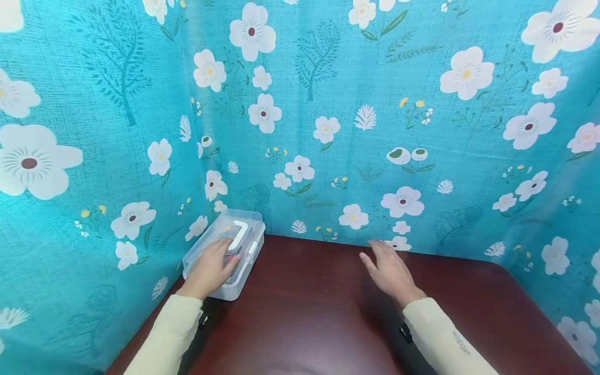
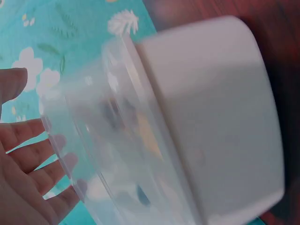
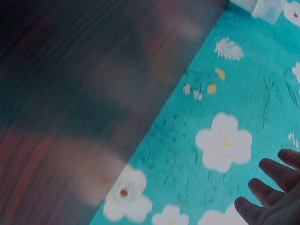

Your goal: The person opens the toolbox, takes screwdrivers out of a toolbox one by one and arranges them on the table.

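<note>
A white plastic box (image 1: 234,289) with a clear lid (image 1: 248,216) and a white carry handle (image 1: 240,235) stands at the table's left end. My left hand (image 1: 208,268) is over the near left part of its lid. In the left wrist view the left fingers (image 2: 42,159) are spread at the edge of the clear lid, with the thumb apart from it. Blurred items show through the lid. My right hand (image 1: 389,268) hovers over the right half of the table, fingers extended and holding nothing. In the right wrist view its fingers (image 3: 272,187) are spread apart.
The dark reddish-brown table (image 1: 300,312) has a rounded far right corner. A turquoise curtain (image 1: 328,156) with white flowers hangs along the table's back and left sides, close behind the box.
</note>
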`<state>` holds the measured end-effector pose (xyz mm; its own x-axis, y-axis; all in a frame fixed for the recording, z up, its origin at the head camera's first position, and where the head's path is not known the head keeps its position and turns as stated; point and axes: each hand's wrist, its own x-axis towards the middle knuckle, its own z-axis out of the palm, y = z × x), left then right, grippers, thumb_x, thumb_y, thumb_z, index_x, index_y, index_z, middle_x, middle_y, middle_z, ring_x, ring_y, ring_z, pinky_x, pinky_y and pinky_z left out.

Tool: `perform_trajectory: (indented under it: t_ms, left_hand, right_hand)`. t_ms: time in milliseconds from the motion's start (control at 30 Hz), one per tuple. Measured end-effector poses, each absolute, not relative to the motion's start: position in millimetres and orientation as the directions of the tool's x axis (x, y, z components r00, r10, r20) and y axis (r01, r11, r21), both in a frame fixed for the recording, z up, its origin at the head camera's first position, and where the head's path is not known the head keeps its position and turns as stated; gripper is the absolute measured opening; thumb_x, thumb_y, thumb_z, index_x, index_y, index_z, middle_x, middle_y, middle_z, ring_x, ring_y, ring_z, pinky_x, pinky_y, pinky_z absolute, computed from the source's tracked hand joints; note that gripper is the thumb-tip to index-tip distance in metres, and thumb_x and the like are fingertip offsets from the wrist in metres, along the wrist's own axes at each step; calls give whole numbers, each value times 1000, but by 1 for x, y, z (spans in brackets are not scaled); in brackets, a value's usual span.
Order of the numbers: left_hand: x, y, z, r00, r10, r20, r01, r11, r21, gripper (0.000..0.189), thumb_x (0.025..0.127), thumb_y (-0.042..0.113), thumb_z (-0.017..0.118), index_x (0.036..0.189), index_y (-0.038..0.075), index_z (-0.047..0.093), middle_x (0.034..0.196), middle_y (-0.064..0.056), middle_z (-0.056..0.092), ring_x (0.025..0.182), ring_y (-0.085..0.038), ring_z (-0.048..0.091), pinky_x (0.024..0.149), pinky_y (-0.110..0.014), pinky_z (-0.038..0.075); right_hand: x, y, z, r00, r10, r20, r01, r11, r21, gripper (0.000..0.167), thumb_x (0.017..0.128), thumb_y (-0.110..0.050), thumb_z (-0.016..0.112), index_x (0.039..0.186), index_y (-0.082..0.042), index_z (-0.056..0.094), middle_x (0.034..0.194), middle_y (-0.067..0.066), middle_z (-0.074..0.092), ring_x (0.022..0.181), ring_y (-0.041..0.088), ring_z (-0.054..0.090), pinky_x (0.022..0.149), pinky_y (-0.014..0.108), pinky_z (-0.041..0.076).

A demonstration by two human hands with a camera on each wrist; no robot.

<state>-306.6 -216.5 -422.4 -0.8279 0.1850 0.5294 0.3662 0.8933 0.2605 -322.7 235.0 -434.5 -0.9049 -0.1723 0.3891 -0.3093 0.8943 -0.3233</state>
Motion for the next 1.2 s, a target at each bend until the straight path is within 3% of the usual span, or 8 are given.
perform_trajectory:
  t_ms: [167,567,900,1200]
  left_hand:
    - [-314,-230,-423,-839,132,528,325,899,293,52,93,28,67,132,-5,55,130,-25,56,120,-42,52,99,-57,40]
    - [-341,-259,-410,-905,55,421,188,941,281,60,97,36,56,137,-9,48,133,-30,51,122,-46,48,99,-60,37]
    - [-350,-272,-405,-953,8,303,115,934,337,63,97,36,57,137,-10,46,134,-32,49,120,-48,48,97,-61,38]
    - [-351,-287,-414,-980,-25,197,59,911,407,77,96,48,54,141,-12,38,137,-34,44,120,-50,47,96,-63,38]
  right_hand:
    - [-333,216,-432,-910,-178,375,-318,878,-356,70,99,-55,44,144,-2,43,145,20,43,137,38,33,108,56,28]
    - [-366,150,-420,-917,-246,315,-360,850,-385,63,100,-47,48,146,-4,43,145,17,45,136,36,37,108,53,30]
    - [-379,86,-436,-904,-310,295,-410,826,-388,59,100,-47,49,143,-8,47,141,10,51,131,27,45,106,46,36]
    - [-382,31,-451,-901,-359,244,-431,812,-393,58,100,-48,47,143,-8,49,140,8,53,129,24,47,105,42,38]
